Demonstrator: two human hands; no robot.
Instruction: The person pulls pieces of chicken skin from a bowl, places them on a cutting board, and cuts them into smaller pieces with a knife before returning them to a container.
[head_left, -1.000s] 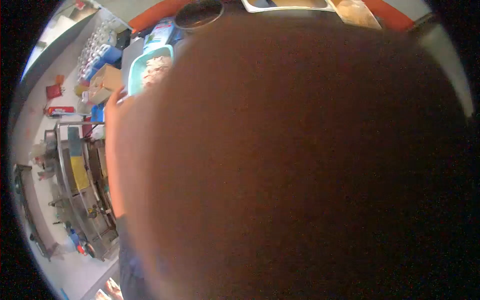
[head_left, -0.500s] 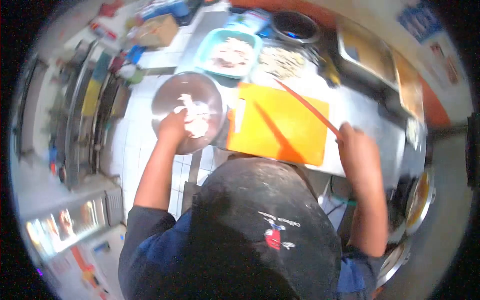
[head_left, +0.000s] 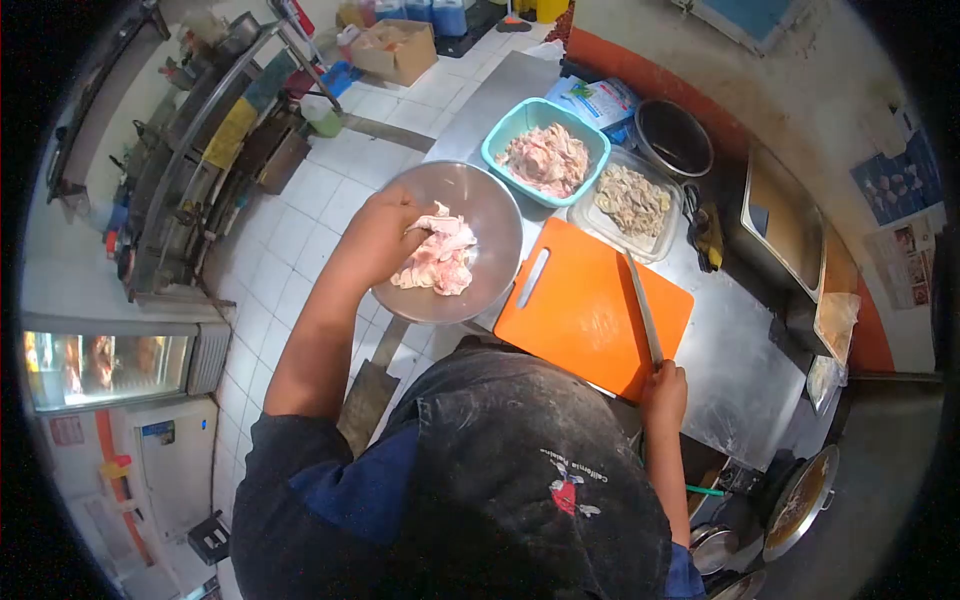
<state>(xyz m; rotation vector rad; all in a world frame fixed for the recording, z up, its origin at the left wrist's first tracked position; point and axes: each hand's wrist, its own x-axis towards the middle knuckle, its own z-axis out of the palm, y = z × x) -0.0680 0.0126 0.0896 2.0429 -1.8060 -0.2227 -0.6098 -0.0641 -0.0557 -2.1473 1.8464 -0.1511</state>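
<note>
My left hand [head_left: 385, 235] is inside the rim of a steel bowl [head_left: 497, 235], its fingers closed on a piece of pale raw chicken [head_left: 432, 222]. More pinkish raw chicken lies below it in the bowl. My right hand [head_left: 663, 392] grips the handle of a long knife [head_left: 642, 305] at the near right of an orange cutting board [head_left: 570, 300]. The blade points away from me, over the board's right side. No food lies on the board.
Behind the board are a turquoise tub [head_left: 492, 160] of raw meat and a clear container [head_left: 590, 222] of greyish pieces. A black bowl [head_left: 673, 140] is by the wall. Metal trays [head_left: 790, 225] line the right side of the steel table [head_left: 735, 370].
The view has turned, shifting the table's things rightward. My right hand has come down and closer to the board with the knife. My left hand has risen somewhat at the bowl.
</note>
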